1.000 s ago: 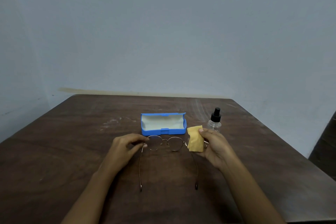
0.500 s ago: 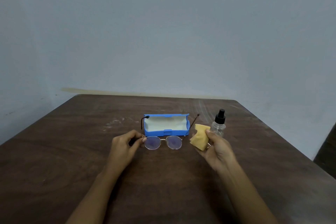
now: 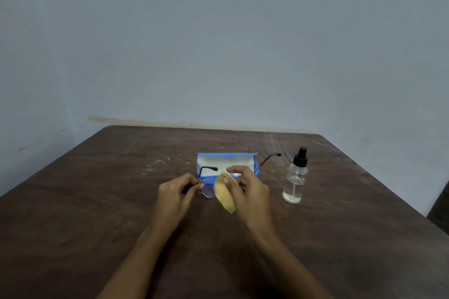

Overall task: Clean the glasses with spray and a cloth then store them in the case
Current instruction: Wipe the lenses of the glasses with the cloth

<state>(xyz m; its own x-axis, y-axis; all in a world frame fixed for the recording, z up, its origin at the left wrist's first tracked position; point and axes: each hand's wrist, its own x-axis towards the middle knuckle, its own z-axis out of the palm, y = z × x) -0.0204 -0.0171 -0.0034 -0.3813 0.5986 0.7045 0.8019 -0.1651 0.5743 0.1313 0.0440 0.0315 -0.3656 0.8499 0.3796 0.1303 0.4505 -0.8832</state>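
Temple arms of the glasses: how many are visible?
2. One thin dark temple arm lies in front of the open blue case, above the left hand; the other sticks out past the case's right end.

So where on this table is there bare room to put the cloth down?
The table is bare left of the left hand, and again right of the spray bottle toward the far corner. It is crowded in the middle: glasses, cloth, right hand and open case bunch together.
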